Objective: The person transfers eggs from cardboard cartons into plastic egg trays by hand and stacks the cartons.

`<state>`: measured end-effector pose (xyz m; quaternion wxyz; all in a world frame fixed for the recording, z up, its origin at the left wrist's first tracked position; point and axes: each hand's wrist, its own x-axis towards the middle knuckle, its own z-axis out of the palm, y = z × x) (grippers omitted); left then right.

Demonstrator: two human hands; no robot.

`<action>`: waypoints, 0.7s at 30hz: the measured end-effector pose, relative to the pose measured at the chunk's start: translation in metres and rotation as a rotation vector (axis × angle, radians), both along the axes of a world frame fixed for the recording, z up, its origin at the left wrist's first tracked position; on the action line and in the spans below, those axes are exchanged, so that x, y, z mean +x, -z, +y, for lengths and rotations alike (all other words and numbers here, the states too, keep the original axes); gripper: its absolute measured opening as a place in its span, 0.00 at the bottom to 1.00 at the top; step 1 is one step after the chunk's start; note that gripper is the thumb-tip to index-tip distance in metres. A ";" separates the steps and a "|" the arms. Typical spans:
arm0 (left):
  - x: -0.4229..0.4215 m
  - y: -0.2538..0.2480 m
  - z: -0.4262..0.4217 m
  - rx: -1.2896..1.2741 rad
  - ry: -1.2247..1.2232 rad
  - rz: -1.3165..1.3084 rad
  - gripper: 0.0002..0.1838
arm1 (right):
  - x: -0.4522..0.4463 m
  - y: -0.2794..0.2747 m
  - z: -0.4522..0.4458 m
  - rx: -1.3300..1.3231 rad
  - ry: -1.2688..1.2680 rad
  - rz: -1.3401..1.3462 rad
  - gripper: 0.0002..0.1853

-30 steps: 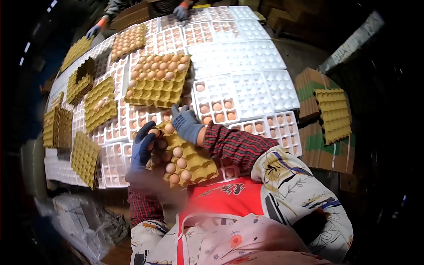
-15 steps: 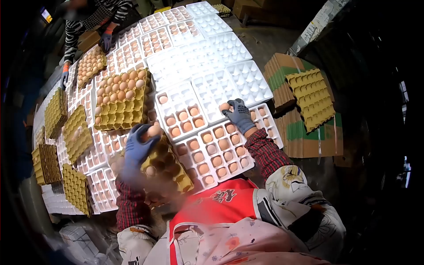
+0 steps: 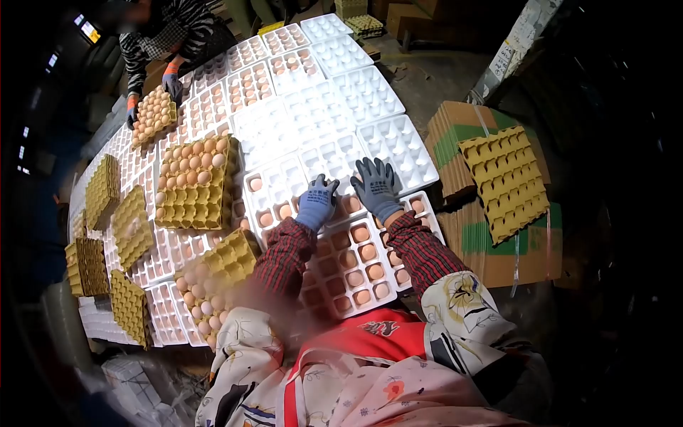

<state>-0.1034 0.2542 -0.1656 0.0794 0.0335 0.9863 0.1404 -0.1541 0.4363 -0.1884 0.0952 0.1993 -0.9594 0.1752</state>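
Both hands wear blue-grey gloves and reach over white egg trays. My left hand (image 3: 318,201) is closed at a white tray (image 3: 274,178), its fingertips bent down into the cells; what it grips, if anything, is hidden. Beside it on the right, my right hand (image 3: 376,186) has its fingers spread over the neighbouring cells. An egg (image 3: 351,204) lies between the two hands. Nearer my body is a white tray of brown eggs (image 3: 356,278). Left of my left forearm, a yellow tray (image 3: 235,257) is partly filled with eggs.
A stack of yellow trays with eggs (image 3: 193,185) stands on the left. Farther back, a co-worker's gloved hands are at another egg tray (image 3: 154,116). Flattened cartons (image 3: 455,153) and an empty yellow tray (image 3: 505,183) are on the right, below a post (image 3: 509,57).
My left hand has moved from the yellow tray to the white trays, beside my right hand. My right hand has let go of its egg and spread its fingers.
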 end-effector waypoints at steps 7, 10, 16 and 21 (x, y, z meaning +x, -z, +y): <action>-0.037 0.009 0.037 0.492 -0.079 0.454 0.24 | 0.012 0.025 0.011 0.206 -0.092 0.028 0.30; -0.029 0.049 0.044 0.020 -0.131 0.317 0.29 | 0.008 0.031 0.013 -0.018 -0.133 0.042 0.31; 0.118 -0.061 -0.052 0.552 -0.303 0.545 0.22 | 0.015 0.033 0.008 -0.259 -0.162 0.099 0.28; 0.305 -0.104 -0.163 0.533 -0.794 0.398 0.17 | 0.125 -0.057 -0.099 -0.579 -0.593 -0.218 0.27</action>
